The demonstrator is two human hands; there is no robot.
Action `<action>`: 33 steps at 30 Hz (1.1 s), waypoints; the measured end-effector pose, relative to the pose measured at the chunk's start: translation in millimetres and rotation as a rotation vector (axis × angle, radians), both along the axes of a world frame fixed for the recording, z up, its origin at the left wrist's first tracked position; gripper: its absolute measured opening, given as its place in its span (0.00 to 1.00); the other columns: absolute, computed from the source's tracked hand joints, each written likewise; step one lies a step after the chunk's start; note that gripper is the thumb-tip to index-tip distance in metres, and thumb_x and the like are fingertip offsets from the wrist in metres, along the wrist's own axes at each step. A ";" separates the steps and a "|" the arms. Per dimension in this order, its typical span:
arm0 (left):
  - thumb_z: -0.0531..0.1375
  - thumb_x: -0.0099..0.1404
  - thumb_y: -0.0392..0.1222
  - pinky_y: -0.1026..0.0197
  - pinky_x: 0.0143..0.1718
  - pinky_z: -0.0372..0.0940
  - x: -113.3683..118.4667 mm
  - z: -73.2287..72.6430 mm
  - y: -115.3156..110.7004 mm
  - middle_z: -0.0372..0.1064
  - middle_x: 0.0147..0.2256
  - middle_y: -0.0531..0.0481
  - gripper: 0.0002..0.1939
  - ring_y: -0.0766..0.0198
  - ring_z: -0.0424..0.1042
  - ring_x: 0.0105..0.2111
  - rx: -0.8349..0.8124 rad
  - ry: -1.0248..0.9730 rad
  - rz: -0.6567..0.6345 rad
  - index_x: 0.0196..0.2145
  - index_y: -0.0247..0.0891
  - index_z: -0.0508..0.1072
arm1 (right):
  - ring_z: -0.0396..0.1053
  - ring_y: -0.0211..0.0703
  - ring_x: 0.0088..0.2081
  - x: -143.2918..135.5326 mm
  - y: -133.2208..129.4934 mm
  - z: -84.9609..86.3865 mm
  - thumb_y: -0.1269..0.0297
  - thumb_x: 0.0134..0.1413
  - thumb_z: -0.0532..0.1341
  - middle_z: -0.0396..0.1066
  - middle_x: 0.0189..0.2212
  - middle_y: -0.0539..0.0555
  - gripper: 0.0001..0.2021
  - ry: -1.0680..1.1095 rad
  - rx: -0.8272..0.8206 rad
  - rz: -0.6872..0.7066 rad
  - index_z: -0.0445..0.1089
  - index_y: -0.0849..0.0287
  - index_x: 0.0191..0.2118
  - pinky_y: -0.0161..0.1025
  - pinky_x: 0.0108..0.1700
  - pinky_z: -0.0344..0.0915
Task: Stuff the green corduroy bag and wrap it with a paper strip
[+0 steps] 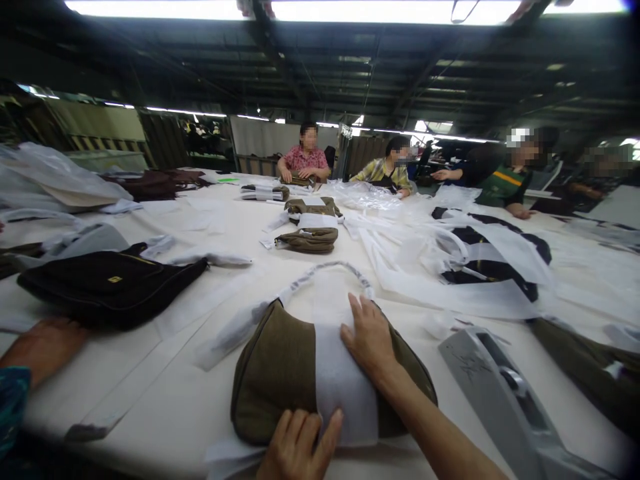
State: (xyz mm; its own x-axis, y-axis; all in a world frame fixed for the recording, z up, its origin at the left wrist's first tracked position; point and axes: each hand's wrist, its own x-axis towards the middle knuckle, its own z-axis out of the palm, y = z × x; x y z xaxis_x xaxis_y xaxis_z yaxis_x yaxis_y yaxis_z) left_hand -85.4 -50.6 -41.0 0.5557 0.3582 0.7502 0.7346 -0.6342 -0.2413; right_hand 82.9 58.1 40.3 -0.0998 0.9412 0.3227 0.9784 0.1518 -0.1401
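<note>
An olive-green handbag (275, 373) lies on the table in front of me, its handle (325, 267) in a clear wrapping and arched away from me. Around its middle runs a white paper band (345, 400). My right hand (370, 337) rests on the upper part of the band, fingers spread. At the bag's near edge is my left hand (300, 443), its fingers lying on the green fabric and the thumb apart, touching the band. Neither hand lifts the bag. Whether anything is under the left palm is hidden.
A grey tape dispenser (493, 393) stands close on the right. To the left, a co-worker's hand (47, 347) touches a black bag (115, 280). Further back lie wrapped olive bags (307, 240), white paper sheets (450, 293) and dark bags (490, 270). Several people sit across the table.
</note>
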 end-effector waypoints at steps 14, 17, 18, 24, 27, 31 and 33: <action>0.48 0.62 0.29 0.59 0.27 0.57 -0.1 -0.4 -1.5 0.62 0.25 0.48 0.17 0.64 0.62 0.24 -0.017 -0.028 -0.008 0.46 0.37 0.68 | 0.71 0.51 0.33 -15.3 0.3 15.8 0.52 0.60 0.40 0.72 0.29 0.63 0.26 -0.207 -0.390 0.305 0.70 0.64 0.34 0.41 0.34 0.62; 0.48 0.62 0.29 0.59 0.27 0.57 -1.6 0.2 -2.4 0.62 0.26 0.47 0.17 0.64 0.62 0.25 -0.041 -0.028 -0.014 0.46 0.37 0.68 | 0.71 0.53 0.33 -26.2 5.8 12.1 0.53 0.60 0.38 0.72 0.29 0.65 0.29 -0.224 -0.395 0.229 0.72 0.66 0.33 0.44 0.34 0.62; 0.48 0.62 0.29 0.59 0.28 0.57 -1.9 1.6 -3.5 0.62 0.27 0.47 0.17 0.64 0.62 0.25 -0.066 -0.025 -0.013 0.46 0.36 0.68 | 0.71 0.53 0.33 -28.2 7.9 10.0 0.54 0.60 0.38 0.73 0.29 0.65 0.29 -0.220 -0.398 0.214 0.72 0.66 0.33 0.44 0.34 0.62; 0.51 0.61 0.26 0.58 0.31 0.59 -1.0 15.6 -12.2 0.63 0.28 0.47 0.19 0.64 0.64 0.28 -0.233 -0.011 0.009 0.49 0.36 0.65 | 0.70 0.53 0.37 -25.1 16.4 -2.3 0.53 0.60 0.37 0.72 0.33 0.65 0.30 -0.183 -0.443 0.153 0.73 0.66 0.36 0.45 0.38 0.62; 0.51 0.61 0.26 0.59 0.31 0.60 -1.6 21.8 -13.7 0.64 0.29 0.47 0.20 0.65 0.64 0.28 -0.284 0.019 0.009 0.50 0.37 0.64 | 0.70 0.53 0.38 -22.6 16.0 -4.0 0.52 0.60 0.37 0.72 0.34 0.65 0.31 -0.171 -0.449 0.124 0.72 0.66 0.38 0.45 0.39 0.61; 0.53 0.62 0.31 0.59 0.30 0.61 -5.9 31.3 -12.7 0.64 0.28 0.47 0.20 0.64 0.63 0.27 -0.356 -0.007 -0.016 0.53 0.34 0.61 | 0.70 0.51 0.38 -22.0 14.1 -2.4 0.52 0.60 0.37 0.72 0.34 0.65 0.30 -0.149 -0.450 0.114 0.73 0.66 0.37 0.44 0.40 0.61; 0.54 0.63 0.35 0.58 0.32 0.63 -9.1 34.9 -12.2 0.65 0.29 0.45 0.23 0.63 0.63 0.29 -0.443 -0.034 -0.036 0.55 0.30 0.58 | 0.70 0.51 0.39 -21.6 13.3 -1.8 0.53 0.60 0.38 0.72 0.34 0.65 0.30 -0.137 -0.447 0.115 0.73 0.66 0.37 0.43 0.40 0.61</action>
